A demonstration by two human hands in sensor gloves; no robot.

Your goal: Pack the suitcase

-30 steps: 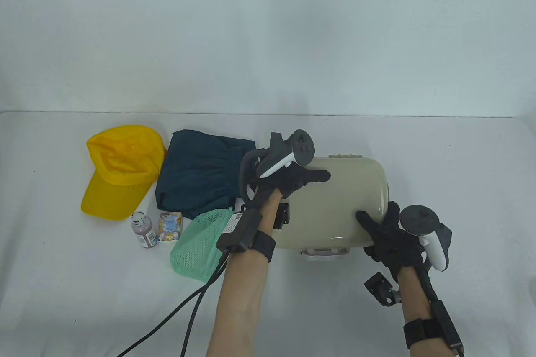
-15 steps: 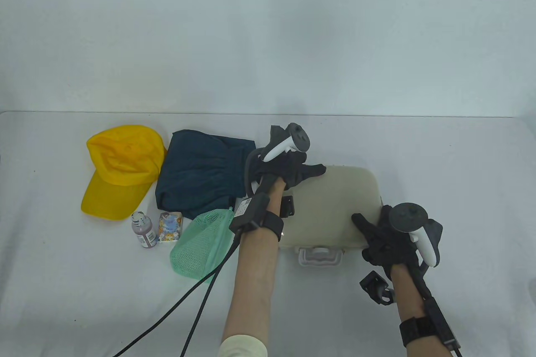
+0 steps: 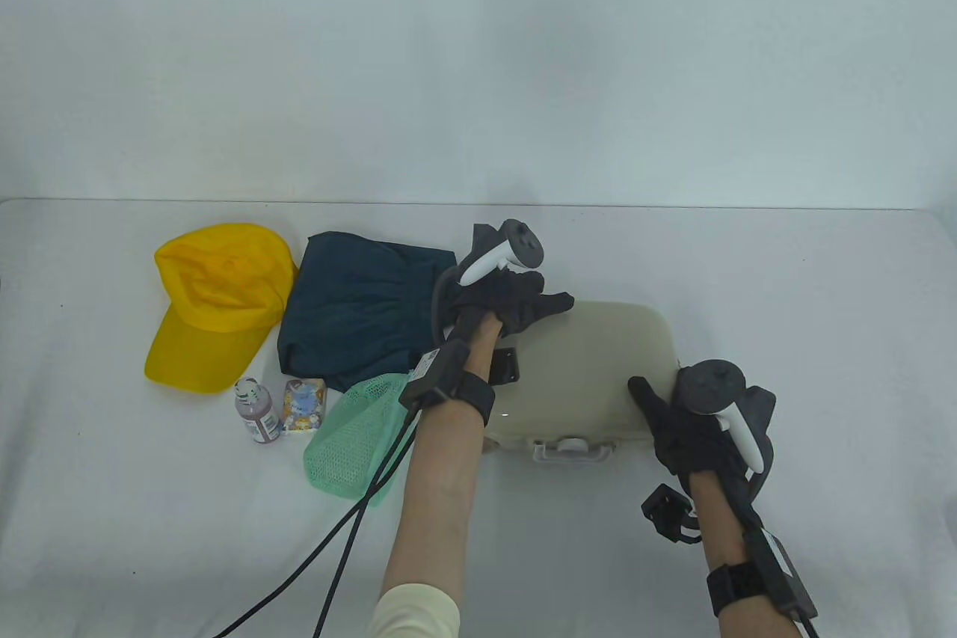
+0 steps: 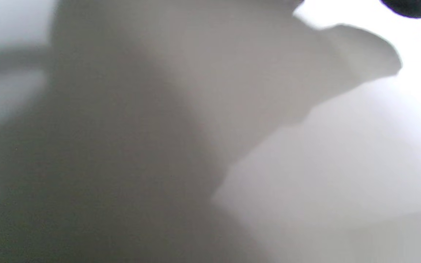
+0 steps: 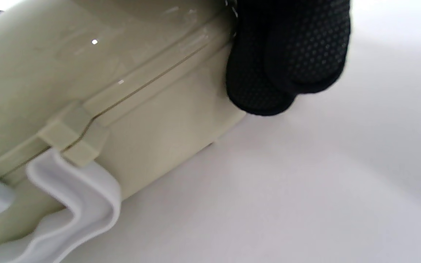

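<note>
The suitcase (image 3: 591, 369), a small beige hard-shell case with rounded corners, is seen lying flat and closed on the white tabletop (image 3: 822, 309), right of centre, with its white handle (image 3: 572, 447) turned toward the near edge. In the right wrist view the seam between lid and base (image 5: 148, 86) is shown shut, with a white latch or handle piece (image 5: 75, 197) just below it.

The left hand (image 3: 516, 301) is laid on the far left corner of the lid, its gloved fingers stretched out and spread flat across the shell; nothing is gripped by it. The right hand (image 3: 684, 428) is placed at the near right corner, the thumb (image 3: 647, 395) resting on the lid while the fingertips (image 5: 291, 65) are curled round the corner's side wall, so that the case is held there. The left wrist view is blurred, and only pale shapes can be made out.

To the left of the case, several items are set out on the tabletop: a yellow cap (image 3: 213, 305) farthest left, a folded dark blue garment (image 3: 359, 305) just beside it, a green mesh pouch (image 3: 351, 440) nearer the front and partly covered by the left forearm, a small bottle (image 3: 256, 410) with a purplish tint, and a small printed packet (image 3: 305, 406) touching or nearly touching the bottle.
</note>
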